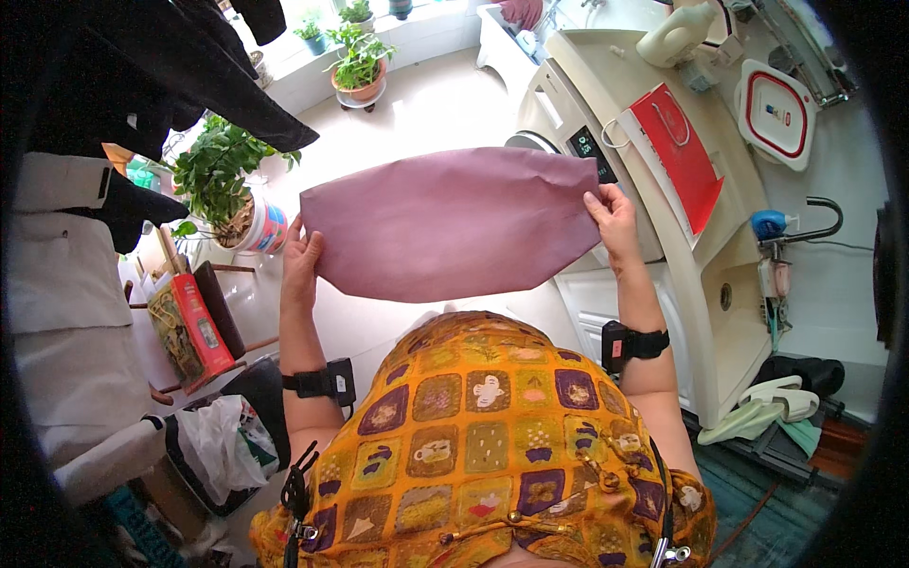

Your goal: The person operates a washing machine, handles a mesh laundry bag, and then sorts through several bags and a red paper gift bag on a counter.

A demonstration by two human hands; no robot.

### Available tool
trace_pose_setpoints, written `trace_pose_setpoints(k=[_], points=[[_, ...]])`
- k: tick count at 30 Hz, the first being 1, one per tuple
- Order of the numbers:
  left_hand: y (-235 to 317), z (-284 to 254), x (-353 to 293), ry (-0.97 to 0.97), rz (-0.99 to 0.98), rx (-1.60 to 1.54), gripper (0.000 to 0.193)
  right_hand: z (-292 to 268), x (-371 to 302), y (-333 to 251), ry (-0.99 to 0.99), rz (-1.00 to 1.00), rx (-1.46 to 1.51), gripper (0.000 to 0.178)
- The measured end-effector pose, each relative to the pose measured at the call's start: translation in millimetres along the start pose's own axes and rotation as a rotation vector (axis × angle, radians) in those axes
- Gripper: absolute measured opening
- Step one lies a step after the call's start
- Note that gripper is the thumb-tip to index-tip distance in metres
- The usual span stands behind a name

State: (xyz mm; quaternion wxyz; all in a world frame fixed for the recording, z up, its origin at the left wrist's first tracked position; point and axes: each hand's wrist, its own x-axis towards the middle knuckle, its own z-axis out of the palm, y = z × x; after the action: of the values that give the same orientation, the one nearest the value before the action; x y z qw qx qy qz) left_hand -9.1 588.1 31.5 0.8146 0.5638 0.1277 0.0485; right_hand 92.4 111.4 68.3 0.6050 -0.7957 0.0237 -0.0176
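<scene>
A mauve cloth (454, 227), smooth and folded with rounded lower corners, is stretched out flat in front of me at chest height. Its left edge is pinched in my left hand (302, 257), thumb on the near face and the other fingers mostly hidden behind. At the upper right corner, my right hand (617, 223) grips the cloth the same way, thumb on top. The fabric hangs between both hands, apart from the floor, and hides part of the washing machine (561, 112) behind it. What kind of cloth article it is, I cannot tell.
On the right runs a beige counter with a sink (727, 295), holding a red paper bag (680, 161) and a white jug (674, 36). Potted plants (360, 68) stand ahead. Dark clothes (161, 66) hang at left above a red box (197, 327). Pale slippers (757, 412) lie low at right.
</scene>
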Motion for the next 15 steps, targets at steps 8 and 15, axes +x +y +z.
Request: trace_pose_setpoints(k=[8,15], points=[[22.8,25.7,-0.9,-0.124,0.18,0.364,0.106,-10.2,-1.7,-11.9,0.022,-0.049,0.043,0.026],[10.5,15.2,3.6,0.008,0.169,0.67,0.04,-13.0,-4.4,-17.1,0.013,-0.09,0.105,0.026]])
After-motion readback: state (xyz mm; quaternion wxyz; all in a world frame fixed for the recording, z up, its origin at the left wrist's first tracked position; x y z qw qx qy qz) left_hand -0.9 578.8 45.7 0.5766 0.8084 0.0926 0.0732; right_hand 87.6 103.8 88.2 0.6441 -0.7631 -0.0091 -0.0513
